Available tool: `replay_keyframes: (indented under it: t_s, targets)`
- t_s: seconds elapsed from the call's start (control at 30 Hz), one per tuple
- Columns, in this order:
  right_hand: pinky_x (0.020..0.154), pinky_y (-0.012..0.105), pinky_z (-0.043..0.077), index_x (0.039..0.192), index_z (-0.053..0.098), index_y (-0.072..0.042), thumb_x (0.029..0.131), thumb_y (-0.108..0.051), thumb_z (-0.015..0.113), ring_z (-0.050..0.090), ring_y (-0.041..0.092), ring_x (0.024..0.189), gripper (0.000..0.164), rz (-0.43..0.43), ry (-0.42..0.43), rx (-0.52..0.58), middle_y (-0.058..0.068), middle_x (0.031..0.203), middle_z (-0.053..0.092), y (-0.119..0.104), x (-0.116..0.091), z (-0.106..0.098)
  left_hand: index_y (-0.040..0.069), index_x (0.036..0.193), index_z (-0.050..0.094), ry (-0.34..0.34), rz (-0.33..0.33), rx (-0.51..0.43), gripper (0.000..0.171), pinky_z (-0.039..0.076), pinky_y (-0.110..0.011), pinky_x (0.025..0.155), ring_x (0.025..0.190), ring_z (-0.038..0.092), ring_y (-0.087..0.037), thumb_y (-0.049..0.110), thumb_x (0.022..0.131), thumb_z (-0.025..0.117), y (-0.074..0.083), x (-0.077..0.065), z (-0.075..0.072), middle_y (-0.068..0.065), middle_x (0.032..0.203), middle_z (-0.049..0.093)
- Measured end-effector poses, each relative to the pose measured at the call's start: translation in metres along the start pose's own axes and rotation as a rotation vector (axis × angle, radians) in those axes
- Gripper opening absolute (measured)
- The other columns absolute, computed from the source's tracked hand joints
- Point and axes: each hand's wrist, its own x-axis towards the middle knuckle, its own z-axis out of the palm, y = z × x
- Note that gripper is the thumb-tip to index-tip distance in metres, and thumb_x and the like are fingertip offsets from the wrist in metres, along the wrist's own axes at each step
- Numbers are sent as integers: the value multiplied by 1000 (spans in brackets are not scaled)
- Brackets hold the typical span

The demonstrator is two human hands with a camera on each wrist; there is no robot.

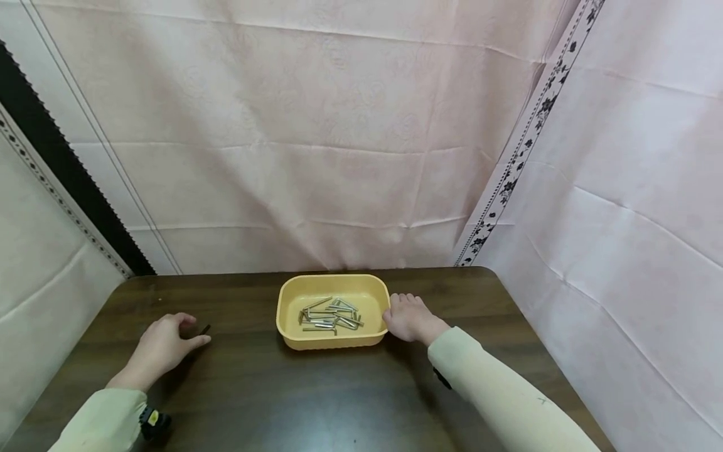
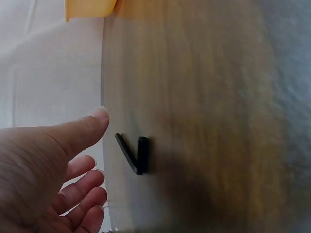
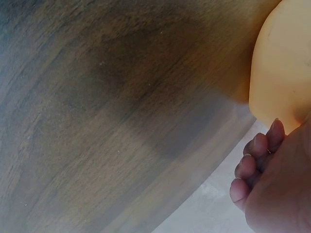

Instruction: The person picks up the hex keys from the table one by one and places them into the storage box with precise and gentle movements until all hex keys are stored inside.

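My left hand (image 1: 164,346) is over the left part of the table, thumb and fingers spread apart with nothing between them. Just beyond its fingertips lies a black L-shaped hex key (image 2: 142,158), looking like a narrow V in the left wrist view. At the back middle sits a yellow plastic tray (image 1: 333,343) holding several silver L-shaped hex keys (image 1: 324,316). My right hand (image 1: 411,318) grips the tray's right rim, fingers bent along the outside; its thumb is hidden in the right wrist view.
The dark wood-grain table (image 1: 254,389) has rounded back corners. Pale cloth (image 1: 339,157) hangs behind it and along both sides, with a black floral strip (image 1: 525,150) at the right. The tray stands close to the table's back edge.
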Motion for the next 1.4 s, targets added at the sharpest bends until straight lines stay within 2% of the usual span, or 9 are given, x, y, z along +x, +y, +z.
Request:
replay_keyframes:
  t_s: [0.17, 0.37, 0.53, 0.63, 0.77, 0.9, 1.03, 1.23, 1.4]
  targets:
    - [95, 45, 32, 110, 48, -6, 100, -36, 35, 44, 26, 98, 34, 13, -12, 5, 7, 101, 49, 0, 1, -2, -9, 118, 57, -29, -2, -3, 68, 39, -62, 85, 105, 52, -50, 47, 83, 72, -4, -1, 1, -31, 113, 58]
    - [94, 45, 32, 110, 48, -6, 100, -35, 34, 44, 26, 98, 34, 4, -22, 12, 7, 102, 50, 0, 1, 0, -7, 115, 61, -48, -1, -19, 59, 44, -57, 80, 99, 57, -43, 43, 84, 72, -11, -4, 9, -25, 108, 61]
    - [94, 45, 32, 111, 47, -6, 100, -35, 33, 44, 26, 99, 34, 2, -27, 9, 7, 103, 50, 0, 2, 1, -5, 111, 63, -55, -15, -36, 49, 46, -53, 76, 92, 60, -37, 37, 86, 72, -13, -5, 11, -19, 102, 63]
    - [95, 45, 32, 111, 48, -6, 100, -35, 34, 44, 26, 98, 34, 3, -21, 12, 7, 102, 50, 0, 2, 1, -2, 103, 65, -54, -37, -58, 36, 48, -47, 70, 82, 61, -28, 30, 88, 71, -11, -4, 11, -11, 93, 64]
    - [94, 45, 32, 112, 47, -6, 101, -36, 34, 44, 26, 98, 35, 3, -18, 17, 8, 102, 50, -1, 1, 1, 3, 93, 67, -66, -68, -82, 20, 45, -38, 61, 68, 54, -19, 23, 91, 68, -9, -5, 12, -2, 82, 63]
    - [94, 45, 32, 111, 47, -5, 100, -35, 33, 44, 26, 97, 35, 1, -27, 20, 8, 102, 49, -2, 1, 2, 5, 89, 68, -83, -86, -76, 16, 41, -35, 58, 64, 50, -18, 20, 93, 65, -9, -7, 13, -1, 78, 62]
    - [94, 45, 32, 110, 47, -6, 100, -35, 33, 44, 26, 96, 34, -2, -15, 11, 8, 100, 49, -3, 3, 2, 4, 89, 68, -85, -66, -48, 15, 41, -35, 57, 63, 49, -18, 17, 95, 62, -7, -5, 12, -2, 78, 63]
    - [94, 45, 32, 108, 48, -6, 100, -35, 33, 44, 26, 96, 33, -4, -13, 13, 7, 99, 49, -2, 3, 1, 4, 85, 65, -101, 2, 43, 15, 46, -41, 62, 65, 54, -18, 12, 96, 58, 2, -1, 12, -3, 79, 63]
    - [93, 45, 32, 107, 48, -6, 100, -34, 34, 44, 27, 95, 32, -11, -7, 4, 8, 97, 48, 0, 0, 0, 4, 85, 65, -108, 32, 91, 14, 49, -48, 71, 76, 63, -27, 4, 95, 54, 7, -2, 15, -6, 85, 66]
